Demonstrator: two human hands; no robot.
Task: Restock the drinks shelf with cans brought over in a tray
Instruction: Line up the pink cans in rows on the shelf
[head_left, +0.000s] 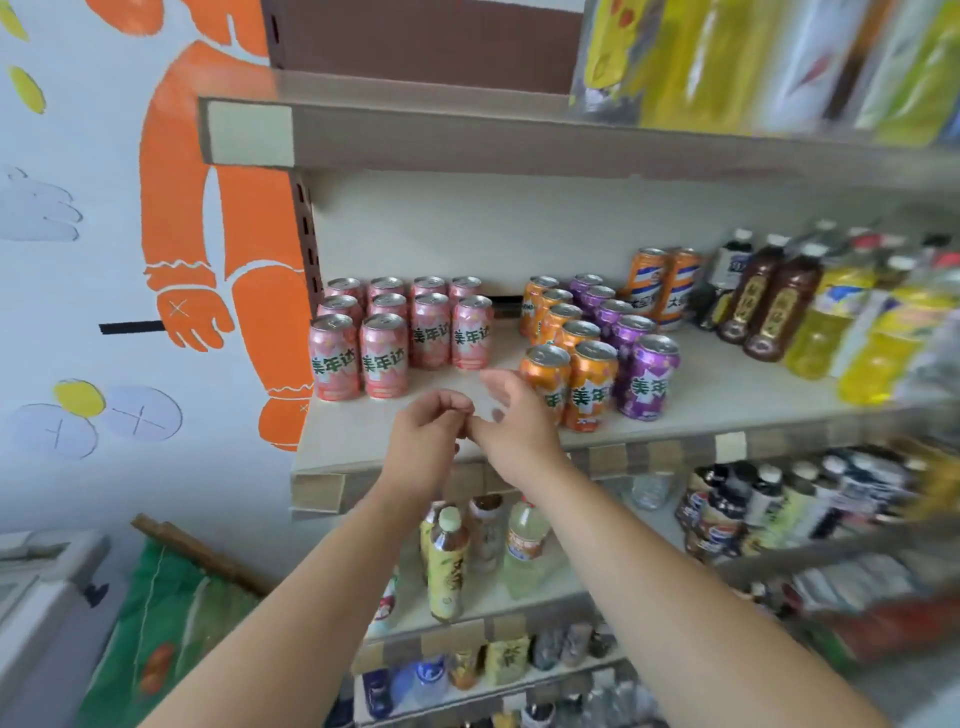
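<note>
Pink cans (400, 332) stand upright in rows at the left of the drinks shelf (727, 387), beyond and slightly left of the left hand (428, 436). That hand is loosely curled and empty, touching the right hand (511, 415), whose fingers are partly spread and also empty. Both hover over the bare front gap. Orange cans (569, 364) and purple cans (636, 358) stand just right of the right hand. No tray is visible.
</note>
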